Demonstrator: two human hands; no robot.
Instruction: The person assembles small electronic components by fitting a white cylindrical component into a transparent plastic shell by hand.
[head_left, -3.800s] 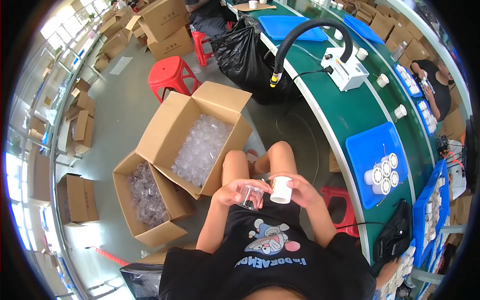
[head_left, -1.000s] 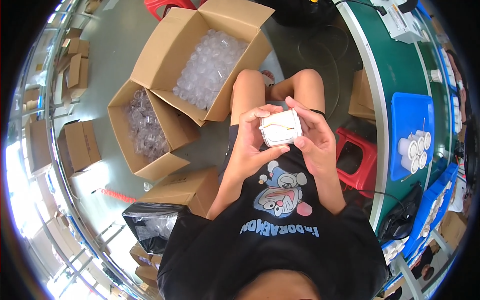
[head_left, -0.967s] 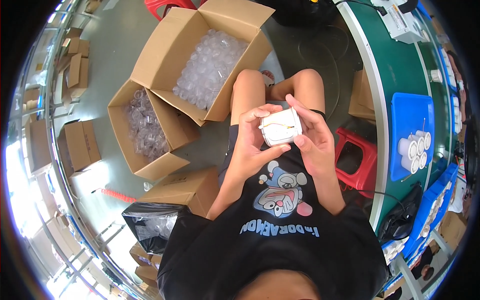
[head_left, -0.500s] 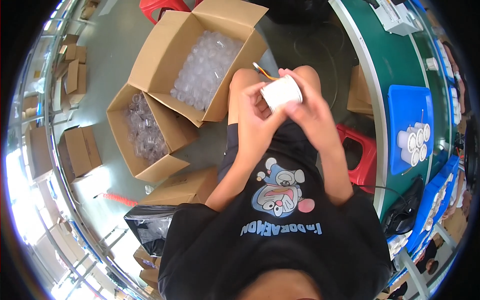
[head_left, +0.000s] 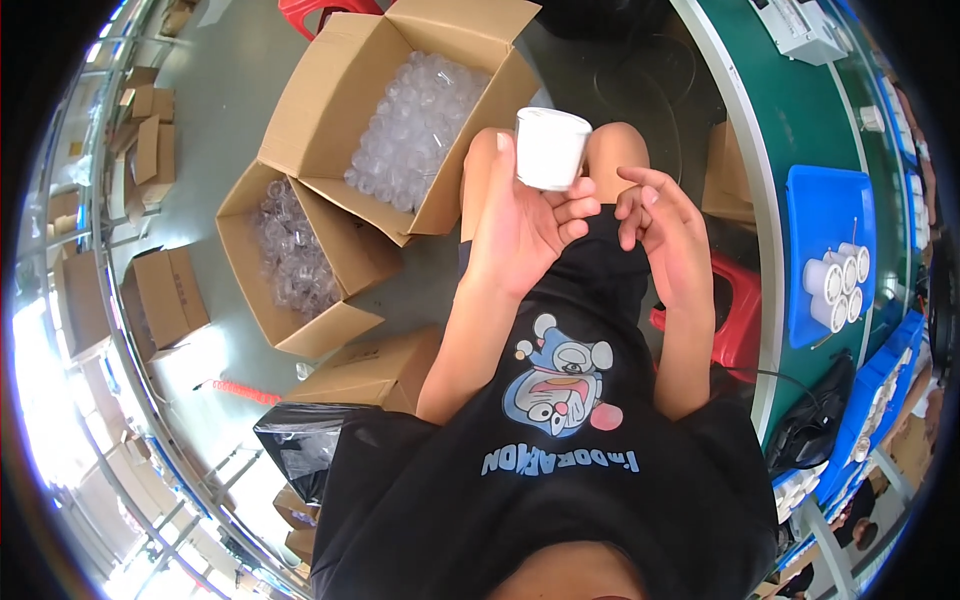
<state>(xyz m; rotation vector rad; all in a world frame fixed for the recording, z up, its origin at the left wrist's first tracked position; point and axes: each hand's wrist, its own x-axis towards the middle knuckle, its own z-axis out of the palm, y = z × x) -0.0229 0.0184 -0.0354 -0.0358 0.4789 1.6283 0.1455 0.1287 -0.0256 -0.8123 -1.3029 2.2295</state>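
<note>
left hand [head_left: 525,225] grips white jar [head_left: 551,148]; right hand [head_left: 668,235] open beside it.

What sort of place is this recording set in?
Most likely a small factory packing line: open cardboard boxes full of clear plastic pieces, a long green workbench with a blue tray of white jars, more boxes around.

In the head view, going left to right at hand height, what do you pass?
Smaller open carton of clear pieces → larger open carton → left hand holding a white cup → right hand → red stool → blue tray.
</note>
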